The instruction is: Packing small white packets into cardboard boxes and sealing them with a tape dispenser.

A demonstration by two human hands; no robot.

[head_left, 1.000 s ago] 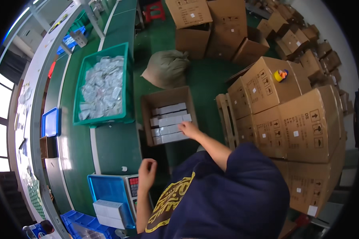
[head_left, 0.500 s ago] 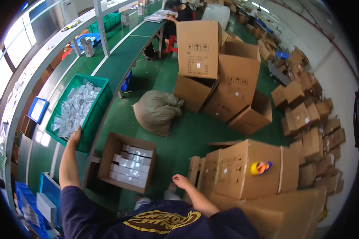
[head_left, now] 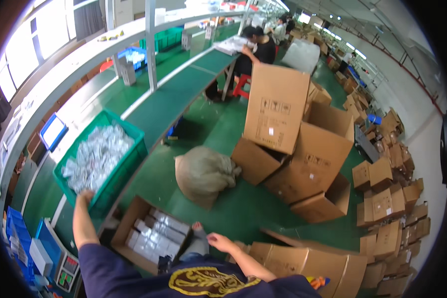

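Right hand (head_left: 222, 242): low in the view, fingers loosely spread and holding nothing, hovering just right of the open carton and above a flattened brown carton.
Left hand (head_left: 86, 197): arm stretched forward, fingers curled over the near rim of the green crate; how tight the grip is cannot be told.
Open carton (head_left: 134, 218): one brown box on the floor just in front of the person, flaps up, packed with rows of white-wrapped packs too blurred to count.
Green crate (head_left: 129, 166): one plastic crate on the near end of the green conveyor, heaped with small clear-bagged parts, beyond counting.
Scale (head_left: 67, 268): one blue unit with a keypad at the lower left, a white box beside it.
Sack (head_left: 203, 174): one grey-green bag, full, lying on the green floor beyond the open carton.
Large cartons (head_left: 303, 144): about five tumbled together right of the sack, the tallest standing upright.
Small cartons (head_left: 387, 193): many stacked along the right side, too many to count.
Conveyor (head_left: 184, 89): one long green belt running away to the far end.
Seated person (head_left: 260, 47): one in dark clothes at the belt's far end, on a red stool.
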